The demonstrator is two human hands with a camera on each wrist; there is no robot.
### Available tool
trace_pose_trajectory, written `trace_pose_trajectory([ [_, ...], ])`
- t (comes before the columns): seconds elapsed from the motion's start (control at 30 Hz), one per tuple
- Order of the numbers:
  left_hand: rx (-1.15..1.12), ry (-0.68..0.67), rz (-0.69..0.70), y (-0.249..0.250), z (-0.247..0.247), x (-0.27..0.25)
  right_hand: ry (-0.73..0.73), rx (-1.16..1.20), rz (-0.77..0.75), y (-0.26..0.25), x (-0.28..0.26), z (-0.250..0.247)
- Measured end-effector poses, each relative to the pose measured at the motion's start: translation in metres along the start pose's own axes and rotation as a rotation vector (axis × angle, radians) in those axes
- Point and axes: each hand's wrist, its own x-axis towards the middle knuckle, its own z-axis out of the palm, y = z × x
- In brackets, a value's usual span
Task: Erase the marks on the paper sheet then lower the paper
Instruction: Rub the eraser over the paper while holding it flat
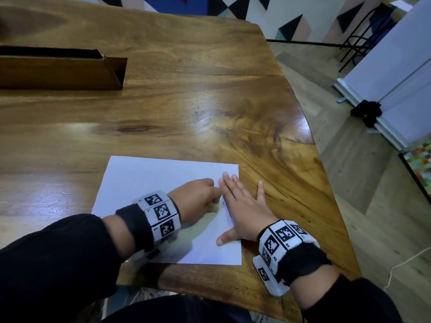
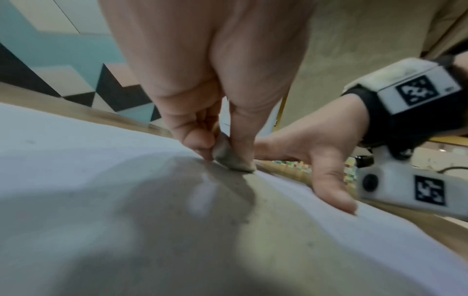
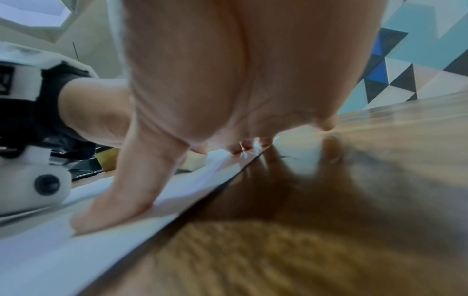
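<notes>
A white paper sheet (image 1: 149, 183) lies flat on the wooden table (image 1: 186, 101) near its front edge. My left hand (image 1: 200, 197) pinches a small pale eraser (image 2: 231, 158) between thumb and fingers and presses it onto the paper (image 2: 76, 160) near the sheet's right side. My right hand (image 1: 242, 206) lies flat with straight, spread fingers on the sheet's right edge, its thumb (image 3: 121, 190) on the paper (image 3: 50, 250) and its little finger on the wood. Any marks under the hands are hidden; small eraser crumbs speckle the sheet.
An open brown cardboard box (image 1: 63, 71) lies at the back left of the table. The table's curved right edge (image 1: 326, 183) drops to a wooden floor, where a white panel (image 1: 396, 78) stands on a rail.
</notes>
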Motion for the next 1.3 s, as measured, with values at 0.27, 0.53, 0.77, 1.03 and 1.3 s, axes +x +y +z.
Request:
trace_pose_trajectory([
  [0.27,0.053,-0.381,0.115,0.006,0.003,-0.02,0.0,0.007,0.001,0.0,0.002,0.001],
  [0.53,0.024,-0.179,0.077,0.002,0.008,-0.018,0.011,0.004,-0.003,0.0,0.001,0.001],
  [0.77,0.042,-0.156,0.039,0.002,-0.003,0.001,0.025,0.002,-0.004,0.0,0.0,0.001],
  [1.03,-0.186,-0.276,0.014,0.001,0.026,-0.029,0.04,0.019,-0.013,0.001,0.0,0.001],
  [1.3,0.049,-0.327,0.003,0.012,0.006,-0.024,0.045,0.016,0.053,0.018,-0.001,-0.004],
])
